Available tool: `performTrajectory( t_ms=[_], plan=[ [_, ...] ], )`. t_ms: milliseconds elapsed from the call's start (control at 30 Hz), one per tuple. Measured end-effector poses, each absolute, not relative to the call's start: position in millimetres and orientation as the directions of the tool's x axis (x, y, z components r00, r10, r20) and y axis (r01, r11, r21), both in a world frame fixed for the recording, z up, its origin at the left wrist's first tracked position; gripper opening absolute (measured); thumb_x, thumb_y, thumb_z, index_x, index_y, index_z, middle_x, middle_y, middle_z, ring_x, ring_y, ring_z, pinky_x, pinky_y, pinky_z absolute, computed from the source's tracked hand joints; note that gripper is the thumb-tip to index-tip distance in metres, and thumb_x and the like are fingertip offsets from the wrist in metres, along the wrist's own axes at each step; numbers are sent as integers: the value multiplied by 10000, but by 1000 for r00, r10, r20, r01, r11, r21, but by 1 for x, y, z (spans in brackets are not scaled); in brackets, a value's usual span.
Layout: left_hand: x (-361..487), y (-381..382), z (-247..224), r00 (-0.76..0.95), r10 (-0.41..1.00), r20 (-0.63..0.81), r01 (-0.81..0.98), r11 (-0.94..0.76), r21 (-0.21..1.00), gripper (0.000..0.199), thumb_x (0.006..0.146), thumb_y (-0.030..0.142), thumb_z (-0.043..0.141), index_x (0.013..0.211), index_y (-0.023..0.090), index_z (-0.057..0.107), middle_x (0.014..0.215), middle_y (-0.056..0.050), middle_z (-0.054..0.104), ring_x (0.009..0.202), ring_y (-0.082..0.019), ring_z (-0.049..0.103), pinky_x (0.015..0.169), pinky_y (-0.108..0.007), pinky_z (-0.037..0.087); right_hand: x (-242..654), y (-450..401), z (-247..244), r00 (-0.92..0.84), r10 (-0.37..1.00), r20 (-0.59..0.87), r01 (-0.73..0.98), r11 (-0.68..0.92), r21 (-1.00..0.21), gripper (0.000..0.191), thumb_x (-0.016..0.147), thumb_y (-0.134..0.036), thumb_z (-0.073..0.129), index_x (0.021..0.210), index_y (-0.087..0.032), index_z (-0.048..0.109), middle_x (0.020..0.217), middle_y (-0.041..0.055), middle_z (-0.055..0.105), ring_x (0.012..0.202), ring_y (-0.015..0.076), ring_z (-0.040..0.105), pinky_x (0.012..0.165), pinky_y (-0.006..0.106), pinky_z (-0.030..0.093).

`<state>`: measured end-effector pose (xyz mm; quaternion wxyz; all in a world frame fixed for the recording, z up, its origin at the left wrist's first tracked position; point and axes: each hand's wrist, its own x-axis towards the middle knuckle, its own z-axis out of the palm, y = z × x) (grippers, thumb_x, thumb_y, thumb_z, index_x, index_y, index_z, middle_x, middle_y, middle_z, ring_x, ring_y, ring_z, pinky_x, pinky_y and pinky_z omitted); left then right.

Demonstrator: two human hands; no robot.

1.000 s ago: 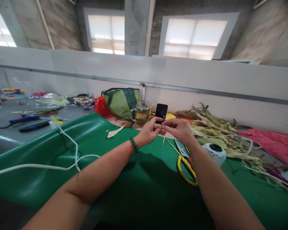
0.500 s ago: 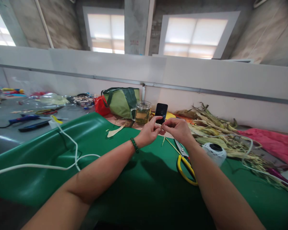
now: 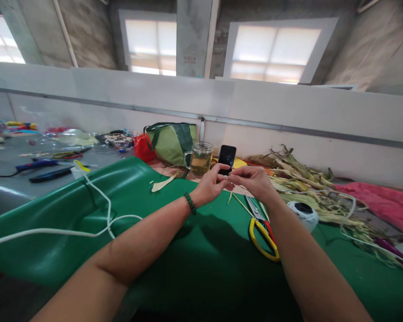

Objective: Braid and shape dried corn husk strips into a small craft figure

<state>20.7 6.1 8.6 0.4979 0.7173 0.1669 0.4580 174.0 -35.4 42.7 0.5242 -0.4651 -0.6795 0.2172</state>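
Note:
My left hand [image 3: 211,184], with a green bead bracelet [image 3: 190,203] at the wrist, is closed in a pinch. Its fingertips meet those of my right hand [image 3: 253,181], which is also pinched. Between them shows a tiny pale piece, too small to name. A black phone [image 3: 227,156] stands upright just behind the fingers. Below my right hand lie scissors [image 3: 263,239] with yellow handles and a bit of red, partly hidden by my forearm. Thin pale green strips [image 3: 242,203] lie next to the blades. A white spool [image 3: 304,217] with a dark core is right of my right forearm.
A green mat [image 3: 174,250] covers the table. Dried corn husks [image 3: 302,179] are heaped at right beside a pink cloth [image 3: 379,203]. Behind stand a glass mug [image 3: 201,158] of yellowish liquid and a green bag [image 3: 171,141]. A white cable [image 3: 53,231] crosses the left; pliers-like tools lie beyond.
The fingertips of both hands have shifted slightly while staying together. The whole view has moved a little, so everything sits slightly farther right. More of the scissors' red part shows.

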Motion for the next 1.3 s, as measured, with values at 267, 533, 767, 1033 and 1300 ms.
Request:
performTrajectory(
  t_ms=[267,533,767,1033,1300],
  plan=[
    [19,4,10,514,690,510,-220,-468,856,214,768,96,592,940,157,479,634,18,685,650,-124,692,642,-224,539,176,-36,43,-33,871,490,387,463,-797,190,575,-345,754,667,-180,736,616,26,714,549,169,633,524,274,496],
    [20,4,10,496,702,511,-144,-514,846,164,747,87,591,878,150,514,657,-1,696,678,-147,705,634,-229,530,175,-39,44,-55,883,465,382,449,-808,180,588,-344,744,643,-182,690,594,16,701,533,162,636,506,262,488],
    [20,2,10,404,731,549,-84,-569,818,161,731,122,616,777,169,469,644,22,657,674,-148,697,566,-202,493,166,-38,41,46,859,510,473,431,-768,149,589,-306,721,577,-200,616,526,5,666,491,162,611,466,262,456],
    [20,6,9,540,704,461,-208,-419,884,184,721,117,627,745,168,452,626,17,674,647,-142,687,638,-264,537,175,-41,46,-86,914,397,390,398,-831,196,571,-343,739,605,-162,669,551,8,658,497,126,568,480,241,418],
    [18,3,11,478,729,490,-147,-484,863,159,688,116,661,734,149,513,632,11,667,639,-133,671,600,-220,505,174,-39,46,-39,922,385,387,369,-845,205,557,-337,744,610,-156,664,543,-5,640,490,106,538,485,233,402]
  ],
)
